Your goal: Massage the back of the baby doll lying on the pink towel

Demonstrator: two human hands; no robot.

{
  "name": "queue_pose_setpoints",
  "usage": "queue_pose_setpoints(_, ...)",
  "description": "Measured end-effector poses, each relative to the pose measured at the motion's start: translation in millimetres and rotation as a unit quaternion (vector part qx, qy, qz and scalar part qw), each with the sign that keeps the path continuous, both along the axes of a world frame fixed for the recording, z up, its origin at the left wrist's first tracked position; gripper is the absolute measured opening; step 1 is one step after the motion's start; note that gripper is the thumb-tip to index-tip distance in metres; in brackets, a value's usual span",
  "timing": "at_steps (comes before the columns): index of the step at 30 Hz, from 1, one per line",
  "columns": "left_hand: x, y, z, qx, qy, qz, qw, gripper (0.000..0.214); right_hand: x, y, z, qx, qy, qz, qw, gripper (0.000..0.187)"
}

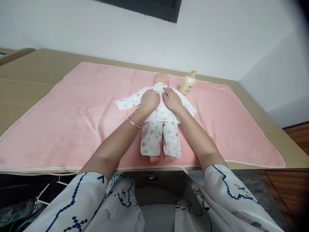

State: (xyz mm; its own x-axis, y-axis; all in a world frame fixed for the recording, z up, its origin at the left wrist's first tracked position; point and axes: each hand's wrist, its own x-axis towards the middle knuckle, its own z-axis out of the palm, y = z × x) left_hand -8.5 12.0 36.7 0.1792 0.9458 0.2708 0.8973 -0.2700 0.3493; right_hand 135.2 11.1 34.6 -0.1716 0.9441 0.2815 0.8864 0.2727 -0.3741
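Note:
A doll lies on its back, its bald head away from me and its bare feet near the table's front edge. It wears a white patterned shirt and matching trousers. On the left of the doll's chest, my left hand is closed with curled fingers on the shirt front. My right hand sits just across from it, its bent fingers gripping the cloth near the shirt's middle. Both hands cover part of the chest, and their fingertips are partly hidden. The shirt sleeves spread out to both sides.
A pink mat with white edging covers much of the wooden table. Right of the doll's head stands a cream pump bottle. A white wall rises behind the table. A small fan shows below the front edge.

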Motion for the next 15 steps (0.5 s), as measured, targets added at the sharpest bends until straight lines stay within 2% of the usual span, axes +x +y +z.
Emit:
queue_pose_setpoints(4, 5, -4, 3.9, -0.005, 0.004, -0.014, 1.000, 0.044, 6, 6, -3.8, -0.016, 0.003, 0.004, 1.000, 0.059)
queue_pose_setpoints(10, -2, 20, -12.0, -0.021, -0.056, -0.037, 0.997, 0.055, -18, -18, 4.1, -0.003, -0.068, 0.007, 0.998, 0.055)
queue_pose_setpoints(15, 6, 2, -7.3, 0.000, -0.031, -0.027, 0.999, 0.050, 10, 5, 2.9, -0.037, 0.030, 0.029, 0.998, 0.058)
